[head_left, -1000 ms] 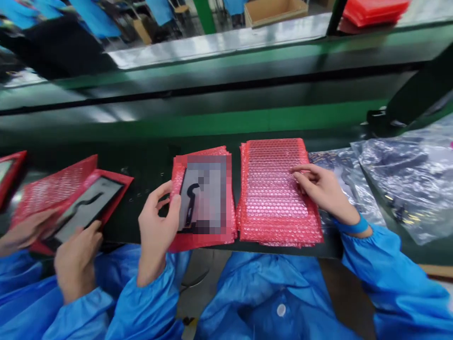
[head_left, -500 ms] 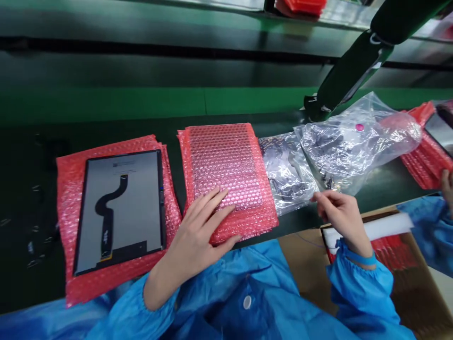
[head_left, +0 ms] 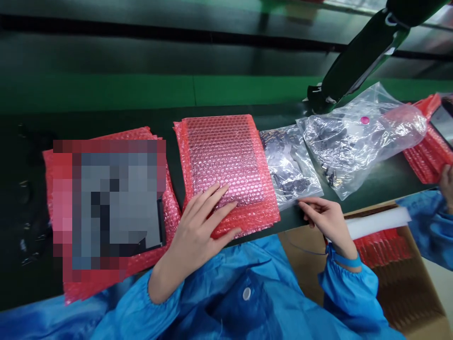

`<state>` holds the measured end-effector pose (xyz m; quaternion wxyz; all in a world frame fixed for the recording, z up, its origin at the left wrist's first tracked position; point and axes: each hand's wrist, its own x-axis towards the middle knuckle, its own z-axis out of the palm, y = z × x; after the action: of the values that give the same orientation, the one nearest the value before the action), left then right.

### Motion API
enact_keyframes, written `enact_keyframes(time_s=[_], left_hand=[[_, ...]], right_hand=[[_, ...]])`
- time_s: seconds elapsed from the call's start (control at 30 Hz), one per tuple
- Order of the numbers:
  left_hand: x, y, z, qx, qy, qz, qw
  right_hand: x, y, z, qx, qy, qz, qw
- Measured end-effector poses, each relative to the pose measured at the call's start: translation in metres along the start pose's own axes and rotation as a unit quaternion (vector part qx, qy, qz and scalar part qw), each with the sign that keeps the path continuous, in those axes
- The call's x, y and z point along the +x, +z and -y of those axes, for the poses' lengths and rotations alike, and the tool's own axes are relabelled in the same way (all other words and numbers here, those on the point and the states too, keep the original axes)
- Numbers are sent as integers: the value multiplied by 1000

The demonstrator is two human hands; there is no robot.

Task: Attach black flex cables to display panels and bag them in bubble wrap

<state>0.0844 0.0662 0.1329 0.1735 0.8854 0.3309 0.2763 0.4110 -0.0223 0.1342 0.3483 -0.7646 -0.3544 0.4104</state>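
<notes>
My left hand [head_left: 200,236] lies flat, fingers spread, on the lower part of a stack of red bubble-wrap pouches [head_left: 222,156]. A flat rectangular item shows through the top pouch. My right hand [head_left: 327,219] is pinched at the lower edge of a clear plastic bag [head_left: 292,170] holding dark flat parts; what sits between its fingertips is too small to make out. Left of the stack, a tablet display panel [head_left: 152,231] rests on more red pouches [head_left: 173,208]; blocky pixels cover most of the panel.
A bigger clear bag [head_left: 368,141] with small metal parts lies to the right, below a dark jointed arm [head_left: 348,66]. Below the bench edge stands a cardboard box [head_left: 424,283] with red pouches and white foam [head_left: 380,222]. A co-worker's hand [head_left: 446,184] is at far right.
My right hand has moved left and slightly down along the small clear bag's lower edge. My left hand stays on the pouches. The view has shifted slightly.
</notes>
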Motion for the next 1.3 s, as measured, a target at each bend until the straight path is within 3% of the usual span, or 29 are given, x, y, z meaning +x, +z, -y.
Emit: enact_keyframes(time_s=[0.17, 0.33, 0.47, 0.63, 0.8, 0.97, 1.13, 1.3], left_hand=[[1, -5, -2, -10, -5, 13, 1000], [10, -4, -11, -28, -10, -39, 999], [19, -5, -19, -60, -35, -62, 996], [30, -11, -26, -100, -50, -85, 990], [35, -12, -31, -139, -43, -102, 984], [32, -17, -27, -176, -20, -76, 981], [47, -37, -8, -172, -15, -36, 984], [91, -48, 41, -85, -79, 20, 993]], right_hand=[[-8, 13, 4, -9, -11, 48, 999], [-27, 34, 22, 20, -52, 175, 983], [-39, 45, 37, 60, -88, 278, 955], [-48, 73, 34, 256, 7, 382, 888], [-55, 110, 42, 452, 105, 368, 806], [-53, 123, 52, 482, 145, 375, 778], [-50, 131, 52, 448, 134, 364, 805], [-42, 137, 57, 408, 120, 343, 837]])
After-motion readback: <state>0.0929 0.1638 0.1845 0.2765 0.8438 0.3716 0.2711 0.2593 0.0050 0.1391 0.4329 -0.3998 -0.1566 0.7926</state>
